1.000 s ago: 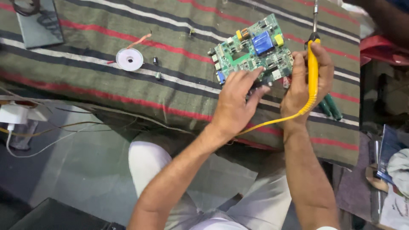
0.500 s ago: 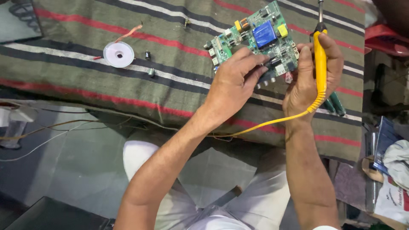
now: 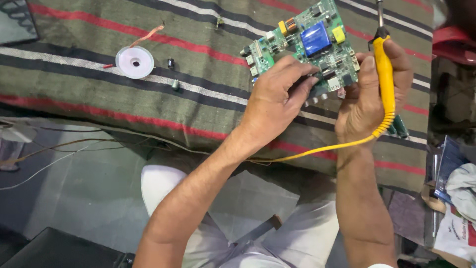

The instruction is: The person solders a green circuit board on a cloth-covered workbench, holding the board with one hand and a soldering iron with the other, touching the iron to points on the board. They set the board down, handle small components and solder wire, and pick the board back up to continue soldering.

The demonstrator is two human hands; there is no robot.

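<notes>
The person sits at a bench draped in a striped cloth (image 3: 148,94), olive with red, black and white bands, and both hands meet over a green circuit board (image 3: 302,42) lying near its far right part. The left hand (image 3: 275,101) rests on the board's near edge, fingers curled down and pinching at something among the small parts there, though what sits between the fingertips is hidden. The right hand (image 3: 369,94) is clamped around a yellow-handled soldering iron (image 3: 384,74), held nearly upright so its long axis runs away from the person, the metal tip pointing past the board's right edge. The iron stands just beside the board, to the right of it, so the right hand is the nearer one for bringing the tip across to the left, towards the spot the left fingers cover. A yellow cord (image 3: 317,151) trails from the handle down across the cloth towards the person's lap. Well apart on the left lie a white spool of solder wire (image 3: 134,62) and two small loose components (image 3: 173,74), untouched. A blue block and a yellow part stand on the board's far half.
</notes>
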